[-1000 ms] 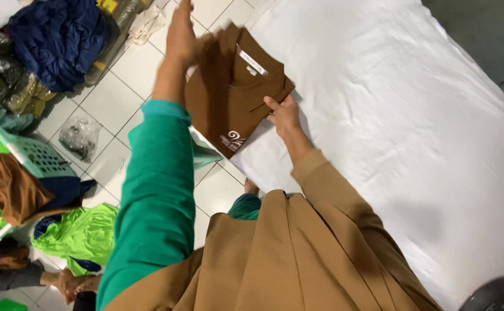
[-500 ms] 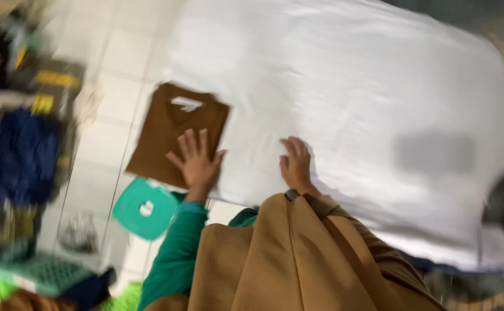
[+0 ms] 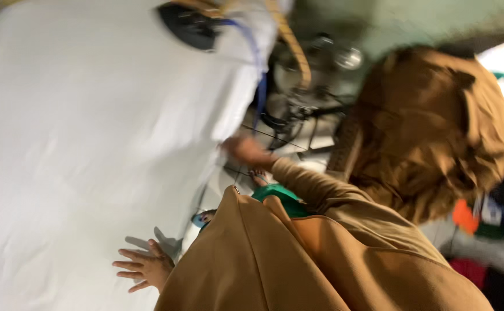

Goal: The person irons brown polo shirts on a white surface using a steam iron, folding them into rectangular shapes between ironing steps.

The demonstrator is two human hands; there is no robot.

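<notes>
The left hand [image 3: 143,268] lies on the sheet [image 3: 90,144]; a garment pile [image 3: 430,132] sits right.

**Item Count at the White Table**

We count two bare hands: one left hand [image 3: 145,268], fingers spread flat on the cloth, and one right hand [image 3: 246,151], blurred, at the table's edge. We count one wide white cloth-covered table surface [image 3: 90,126]. We note one large heap of brown fabric [image 3: 430,126] to the right, and one dark oval object [image 3: 191,26] at the table's far end, too blurred to identify.
</notes>
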